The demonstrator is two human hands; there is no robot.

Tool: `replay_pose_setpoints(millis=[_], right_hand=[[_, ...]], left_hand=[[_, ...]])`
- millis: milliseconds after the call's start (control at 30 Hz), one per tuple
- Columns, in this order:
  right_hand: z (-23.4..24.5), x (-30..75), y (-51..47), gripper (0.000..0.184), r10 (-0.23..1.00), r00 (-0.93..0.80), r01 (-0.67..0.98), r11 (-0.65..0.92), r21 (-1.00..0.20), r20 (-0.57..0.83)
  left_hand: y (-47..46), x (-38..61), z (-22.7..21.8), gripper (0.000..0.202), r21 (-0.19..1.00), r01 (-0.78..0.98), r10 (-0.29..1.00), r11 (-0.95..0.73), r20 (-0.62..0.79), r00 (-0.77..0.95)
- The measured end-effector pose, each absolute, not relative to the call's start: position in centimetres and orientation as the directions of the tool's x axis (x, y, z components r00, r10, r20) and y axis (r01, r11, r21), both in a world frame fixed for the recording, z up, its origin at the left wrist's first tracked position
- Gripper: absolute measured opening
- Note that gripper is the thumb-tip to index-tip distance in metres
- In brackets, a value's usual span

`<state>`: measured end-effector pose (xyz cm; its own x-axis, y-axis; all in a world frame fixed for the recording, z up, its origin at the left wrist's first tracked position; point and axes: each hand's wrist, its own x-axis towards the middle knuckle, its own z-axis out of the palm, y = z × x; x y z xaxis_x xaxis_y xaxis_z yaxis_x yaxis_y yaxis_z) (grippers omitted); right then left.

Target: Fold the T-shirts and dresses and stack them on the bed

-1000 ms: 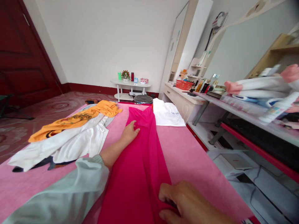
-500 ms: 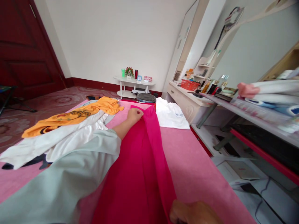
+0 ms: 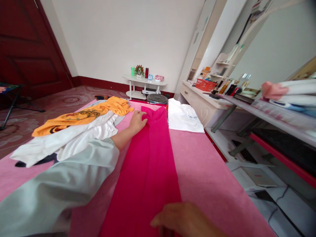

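Note:
A long bright pink garment point(image 3: 148, 158) lies lengthwise on the pink bed cover, with a lengthwise fold along it and bunched cloth at its far end. My left hand point(image 3: 138, 123) rests at the garment's far left edge, fingers loosely apart. Close to me, my right hand point(image 3: 185, 217) is over the garment's near part, blurred, with its fingers curled down onto the cloth. The near end of the garment runs out of view. Left of it lie a white garment point(image 3: 66, 143) and an orange garment point(image 3: 84, 117) with a dark print.
A folded white shirt point(image 3: 185, 117) lies at the far right of the bed cover point(image 3: 207, 171). Beyond are a round dark lid point(image 3: 157, 98) and a small white table point(image 3: 145, 80). A dresser point(image 3: 197, 97) and a shelf point(image 3: 266, 115) line the right side.
My right hand has moved left, bringing the garment's right side over into a flatter fold. My left hand has loosened from a pinch and shifted slightly left. The view has tilted a little.

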<state>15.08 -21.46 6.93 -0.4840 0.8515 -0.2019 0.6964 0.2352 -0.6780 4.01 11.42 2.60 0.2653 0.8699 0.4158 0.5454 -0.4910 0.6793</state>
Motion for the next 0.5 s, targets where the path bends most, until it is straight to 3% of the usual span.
replay_pose_setpoints(millis=[100, 200, 333, 500], right_hand=[[7.4, 16.8, -19.8, 0.017, 0.961, -0.27, 0.737, 0.162, -0.657, -0.066], [6.3, 18.9, -17.3, 0.018, 0.983, -0.151, 0.73, 0.183, -0.658, 0.106], [3.9, 21.2, -12.6, 0.019, 0.971, -0.095, 0.704, 0.222, -0.674, 0.221], [3.3, 22.3, -5.0, 0.021, 0.942, -0.029, 0.772, 0.234, -0.591, 0.335]], left_hand=[[7.1, 3.0, 2.3, 0.034, 0.501, 0.516, 0.719, -0.695, 0.489, 0.493], [3.1, 2.4, 1.8, 0.042, 0.399, 0.442, 0.59, -0.804, 0.437, 0.679], [0.7, 2.3, 0.6, 0.042, 0.374, 0.416, 0.542, -0.829, 0.352, 0.763], [0.8, 2.6, -0.2, 0.037, 0.406, 0.415, 0.567, -0.814, 0.397, 0.722]])
